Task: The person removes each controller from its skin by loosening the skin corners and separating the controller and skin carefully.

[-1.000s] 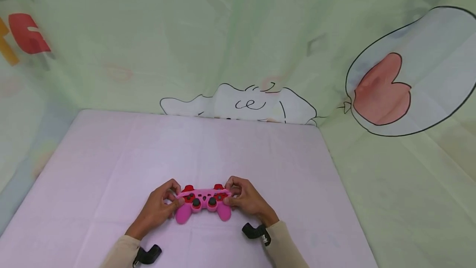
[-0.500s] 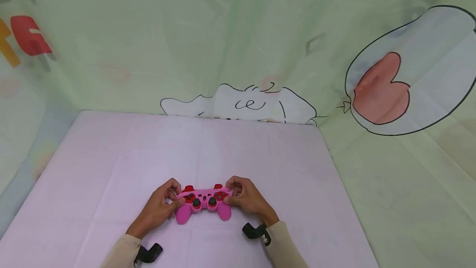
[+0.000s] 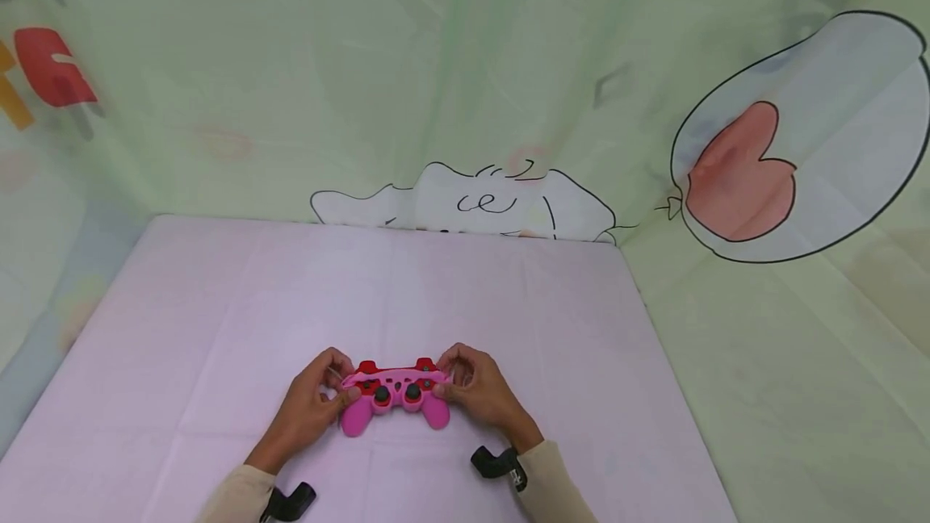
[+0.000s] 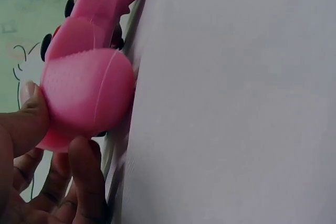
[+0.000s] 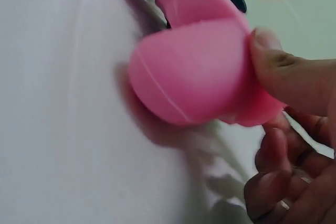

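A red game controller (image 3: 425,364) lies on the table in the head view, its grips toward me, partly covered by a pink silicone sleeve (image 3: 358,418). Red shows along its top edge above a stretched pink band, and two dark thumbsticks poke through. My left hand (image 3: 307,402) holds the left end, thumb on the front and fingers at the upper corner. At the right end, my right hand (image 3: 485,394) pinches the upper corner the same way. The wrist views show the pink-covered left grip (image 4: 79,93) and right grip (image 5: 194,72) up close, with a thumb against each.
A pale pink cloth covers the table (image 3: 363,289). Green printed fabric (image 3: 363,63) rises behind it and at the sides. Black wrist-worn cameras, left (image 3: 291,501) and right (image 3: 494,462), stick out by the beige sleeves.
The sleeve's upper band has slid down toward me, baring more red along the controller's top. Both hands keep their places at the two ends.
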`<state>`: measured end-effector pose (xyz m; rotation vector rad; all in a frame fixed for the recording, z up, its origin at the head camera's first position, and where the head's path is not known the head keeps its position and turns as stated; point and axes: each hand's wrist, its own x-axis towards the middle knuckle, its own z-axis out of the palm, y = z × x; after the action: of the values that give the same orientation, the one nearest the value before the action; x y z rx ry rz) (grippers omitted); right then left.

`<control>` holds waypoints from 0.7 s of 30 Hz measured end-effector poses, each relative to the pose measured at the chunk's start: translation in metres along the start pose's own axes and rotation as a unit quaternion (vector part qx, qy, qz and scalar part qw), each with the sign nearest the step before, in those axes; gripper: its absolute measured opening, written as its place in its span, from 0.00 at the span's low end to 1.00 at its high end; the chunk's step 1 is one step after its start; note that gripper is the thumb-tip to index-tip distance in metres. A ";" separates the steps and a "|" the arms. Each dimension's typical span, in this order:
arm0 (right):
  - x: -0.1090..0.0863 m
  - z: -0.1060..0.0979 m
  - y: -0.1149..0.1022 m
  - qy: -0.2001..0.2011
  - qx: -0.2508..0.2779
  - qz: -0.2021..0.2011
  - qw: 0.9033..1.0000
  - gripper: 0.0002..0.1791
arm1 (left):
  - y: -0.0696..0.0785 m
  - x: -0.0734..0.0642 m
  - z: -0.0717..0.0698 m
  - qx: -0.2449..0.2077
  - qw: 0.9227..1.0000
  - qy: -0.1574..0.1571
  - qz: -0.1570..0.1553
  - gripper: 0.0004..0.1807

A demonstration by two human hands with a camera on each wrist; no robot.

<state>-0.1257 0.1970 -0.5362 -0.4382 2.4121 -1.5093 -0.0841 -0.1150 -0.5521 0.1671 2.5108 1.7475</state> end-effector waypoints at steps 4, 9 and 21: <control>-0.002 0.003 -0.009 0.001 -0.026 -0.011 1.000 0.15 | 0.000 -0.003 0.004 0.018 0.999 0.023 0.032 0.18; 0.004 0.011 -0.027 -0.016 -0.080 -0.010 0.997 0.14 | 0.001 -0.005 0.007 0.021 0.999 0.027 0.041 0.16; 0.017 0.013 -0.044 -0.056 -0.096 -0.010 0.994 0.02 | 0.002 -0.004 0.011 0.032 0.998 0.030 0.036 0.21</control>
<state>-0.1315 0.1616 -0.5035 -0.5729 2.4800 -1.2307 -0.0791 -0.1048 -0.5538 0.2136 2.6369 1.7238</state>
